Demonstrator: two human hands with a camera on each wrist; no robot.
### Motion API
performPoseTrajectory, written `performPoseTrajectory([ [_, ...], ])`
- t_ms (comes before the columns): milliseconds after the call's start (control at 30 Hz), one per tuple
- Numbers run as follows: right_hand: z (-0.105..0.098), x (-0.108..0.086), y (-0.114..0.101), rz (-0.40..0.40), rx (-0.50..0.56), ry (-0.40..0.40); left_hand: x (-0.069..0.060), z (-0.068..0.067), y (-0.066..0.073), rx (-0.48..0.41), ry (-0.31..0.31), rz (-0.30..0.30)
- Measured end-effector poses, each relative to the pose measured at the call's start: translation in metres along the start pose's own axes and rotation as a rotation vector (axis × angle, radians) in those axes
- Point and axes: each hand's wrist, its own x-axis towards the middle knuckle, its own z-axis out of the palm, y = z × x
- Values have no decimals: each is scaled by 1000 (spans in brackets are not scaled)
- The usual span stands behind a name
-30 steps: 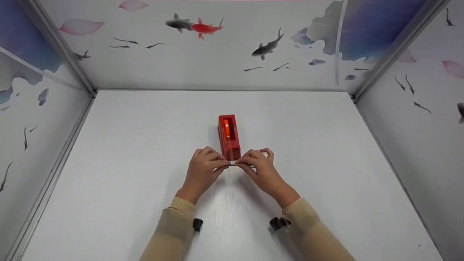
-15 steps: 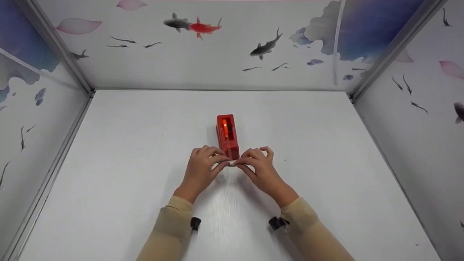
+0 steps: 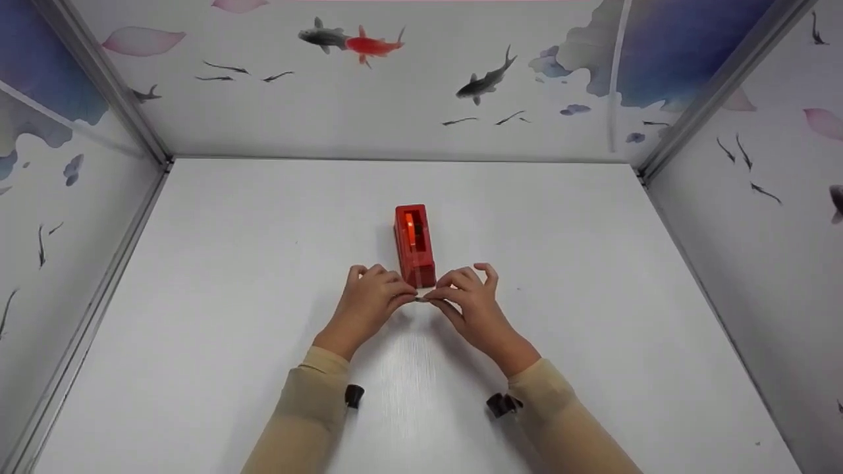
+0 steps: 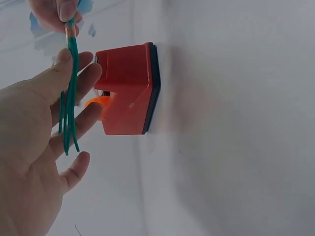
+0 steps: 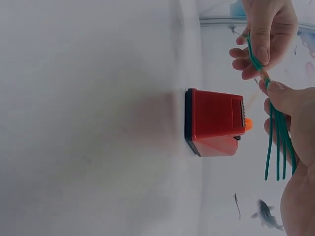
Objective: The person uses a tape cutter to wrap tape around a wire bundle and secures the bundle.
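Observation:
A bundle of thin green strands (image 4: 72,93) runs between the two hands, with a short tan band (image 5: 264,74) round its middle. The left hand (image 3: 369,299) pinches the bundle on one side of the band with thumb and index finger, its other fingers spread. On the other side the right hand (image 3: 477,313) pinches it between thumb and fingers. Loose strand ends hang past both palms in the wrist views. Just beyond the fingertips stands a red tape dispenser (image 3: 415,247) with an orange roll core (image 3: 410,230) inside.
The white tabletop (image 3: 230,263) lies under both arms. Printed panels with fish and petals (image 3: 395,118) rise at the back and both sides, joined by metal corner posts. A small black device (image 3: 354,396) is on the left wrist, another (image 3: 504,404) on the right.
The left hand's fingers have shifted slightly on the bundle and its wrist has moved a little to the left. The right hand keeps nearly the same place.

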Motion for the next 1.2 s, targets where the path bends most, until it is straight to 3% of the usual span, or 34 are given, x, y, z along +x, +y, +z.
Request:
performPoseTrajectory([
  [133,1,-1,0,-24,-19,16,0,0,0,3,-18,8],
  [567,0,-1,-1,-64,-59,36,-5,1,-3,28,153,88],
  [767,-2,2,-6,-2,-124,37,-5,1,-2,54,204,108],
  [1033,-10,8,-11,82,-226,-33,-6,1,1,113,247,90],
  [1200,-11,9,-11,138,-240,-59,-8,0,3,97,257,90],
])
